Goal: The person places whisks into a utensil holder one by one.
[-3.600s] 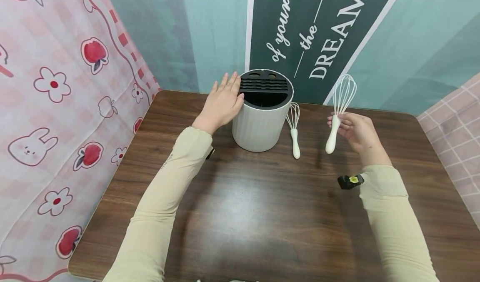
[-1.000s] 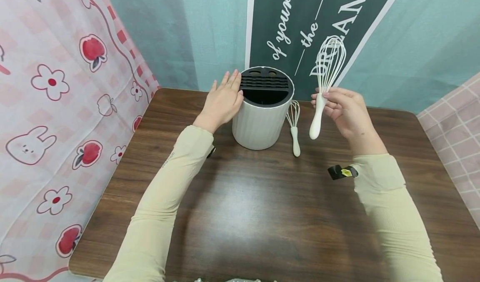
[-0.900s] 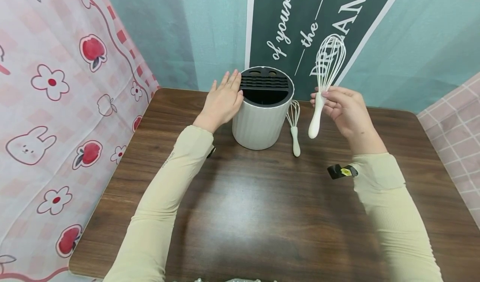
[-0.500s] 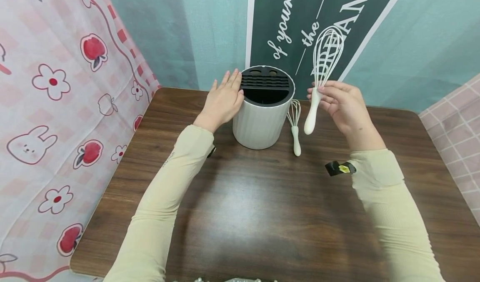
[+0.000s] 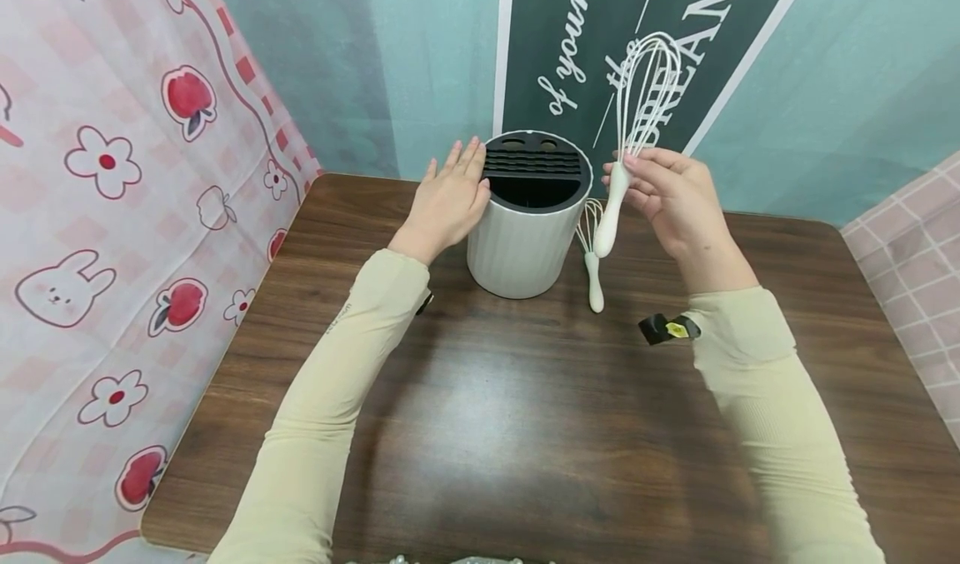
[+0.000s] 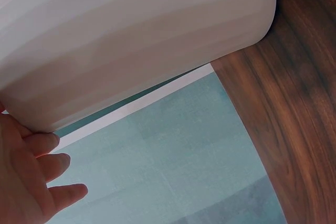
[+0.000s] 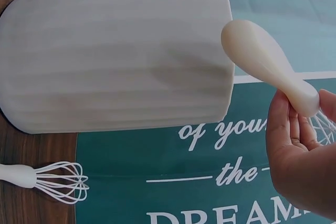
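A ribbed white utensil holder [image 5: 517,252] with a black slotted top [image 5: 534,164] stands upright near the back of the table. My left hand [image 5: 444,202] rests with extended fingers on its left rim. My right hand [image 5: 671,197] pinches a large white whisk [image 5: 615,206] where handle and wires meet. That whisk hangs in the air right of the holder, wires up and handle tilted down to the left. A smaller whisk [image 5: 594,281] lies on the table beside the holder, partly hidden behind the held handle; the right wrist view also shows this small whisk [image 7: 31,177].
The brown wooden table [image 5: 480,431] ends at a blue-green backdrop [image 5: 442,64] with a dark lettered panel. A pink-and-white patterned cloth [image 5: 112,256] hangs at the left, and a pink tile-pattern cloth [image 5: 915,272] at the right.
My right hand has lifted the large whisk and carried it left, closer to the holder. My left hand keeps its place on the rim, and the small whisk lies where it was.
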Motion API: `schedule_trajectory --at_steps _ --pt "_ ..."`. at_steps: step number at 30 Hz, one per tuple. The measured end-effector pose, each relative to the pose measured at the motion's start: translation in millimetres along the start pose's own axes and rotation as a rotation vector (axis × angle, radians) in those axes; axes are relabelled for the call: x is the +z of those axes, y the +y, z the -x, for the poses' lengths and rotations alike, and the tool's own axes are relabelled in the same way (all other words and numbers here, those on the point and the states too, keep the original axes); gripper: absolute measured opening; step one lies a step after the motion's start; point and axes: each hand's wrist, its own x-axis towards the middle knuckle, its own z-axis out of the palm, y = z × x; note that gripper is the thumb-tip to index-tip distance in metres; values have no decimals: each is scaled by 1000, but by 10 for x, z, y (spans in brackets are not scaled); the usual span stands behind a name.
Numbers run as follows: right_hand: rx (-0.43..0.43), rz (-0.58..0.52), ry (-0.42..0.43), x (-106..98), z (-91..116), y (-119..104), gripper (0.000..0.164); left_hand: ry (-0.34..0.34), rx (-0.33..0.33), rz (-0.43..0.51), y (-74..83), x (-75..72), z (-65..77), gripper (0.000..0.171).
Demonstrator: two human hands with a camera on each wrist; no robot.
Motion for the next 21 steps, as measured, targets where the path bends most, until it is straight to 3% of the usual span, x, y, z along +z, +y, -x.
schedule_trajectory --at_steps 21 --pt "-53 0 -22 235 -74 -27 12 -1 -8 -1 10 22 -13 56"
